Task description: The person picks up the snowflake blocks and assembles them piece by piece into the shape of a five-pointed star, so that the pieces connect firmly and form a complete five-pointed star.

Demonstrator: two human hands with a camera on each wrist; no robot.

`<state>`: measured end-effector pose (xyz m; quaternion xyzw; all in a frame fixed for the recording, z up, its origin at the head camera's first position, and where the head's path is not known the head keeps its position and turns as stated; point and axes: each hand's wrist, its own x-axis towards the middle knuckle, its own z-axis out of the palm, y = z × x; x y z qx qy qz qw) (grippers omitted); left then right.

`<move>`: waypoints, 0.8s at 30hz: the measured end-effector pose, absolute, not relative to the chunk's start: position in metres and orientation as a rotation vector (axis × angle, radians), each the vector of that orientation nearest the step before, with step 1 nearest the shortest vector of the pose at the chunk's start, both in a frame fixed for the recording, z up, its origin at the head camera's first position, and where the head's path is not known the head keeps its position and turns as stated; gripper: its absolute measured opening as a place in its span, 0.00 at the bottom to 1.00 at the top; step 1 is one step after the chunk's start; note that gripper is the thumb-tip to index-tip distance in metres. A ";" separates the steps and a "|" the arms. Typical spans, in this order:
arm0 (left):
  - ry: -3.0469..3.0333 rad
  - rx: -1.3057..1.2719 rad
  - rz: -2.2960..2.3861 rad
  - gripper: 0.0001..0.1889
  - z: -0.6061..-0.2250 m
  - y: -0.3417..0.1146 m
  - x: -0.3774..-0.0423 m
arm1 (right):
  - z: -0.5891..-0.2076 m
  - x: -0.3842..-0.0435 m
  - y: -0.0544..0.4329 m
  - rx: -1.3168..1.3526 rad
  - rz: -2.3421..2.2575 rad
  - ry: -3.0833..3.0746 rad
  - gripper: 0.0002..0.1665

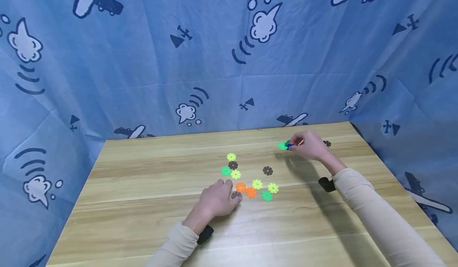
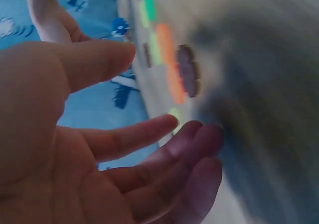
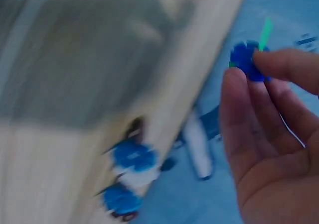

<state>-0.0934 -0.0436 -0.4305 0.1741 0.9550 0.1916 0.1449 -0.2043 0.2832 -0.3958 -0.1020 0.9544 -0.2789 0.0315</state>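
Observation:
My right hand [image 1: 310, 145] pinches a blue notched snowflake disc [image 3: 244, 59] between thumb and fingers, held up over the far right of the table. Bright green discs [image 1: 282, 145] are joined to the blue one; in the right wrist view one stands edge-on as a thin green strip [image 3: 266, 33]. My left hand [image 1: 216, 200] hovers low at the middle, fingers loosely spread with nothing between them. Right beside its fingertips lies a brown disc [image 1: 236, 194], partly covered by the hand in the head view. Two orange discs [image 1: 251, 192] lie just beyond.
Loose yellow [image 1: 273, 188], green [image 1: 266, 195] and brown discs [image 1: 267, 170] lie scattered on the wooden table [image 1: 143, 203]. Near the far right edge sits a cluster of blue [image 3: 133, 155], brown and white pieces, mostly behind the right hand. A blue patterned curtain [image 1: 214, 60] surrounds the table.

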 end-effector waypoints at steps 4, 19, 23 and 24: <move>2.840 0.518 0.464 0.24 -0.444 -0.037 -0.093 | -0.408 -0.206 0.302 -0.243 -0.602 2.954 0.06; 2.839 0.515 0.769 0.15 -0.458 -0.046 -0.093 | -0.398 -0.205 0.302 0.010 -0.320 2.894 0.28; 2.780 0.485 0.939 0.12 -0.451 -0.055 -0.096 | -0.380 -0.206 0.271 -0.128 -0.297 2.954 0.29; 2.775 0.478 0.975 0.11 -0.449 -0.057 -0.096 | -0.376 -0.206 0.262 -0.167 -0.298 2.966 0.28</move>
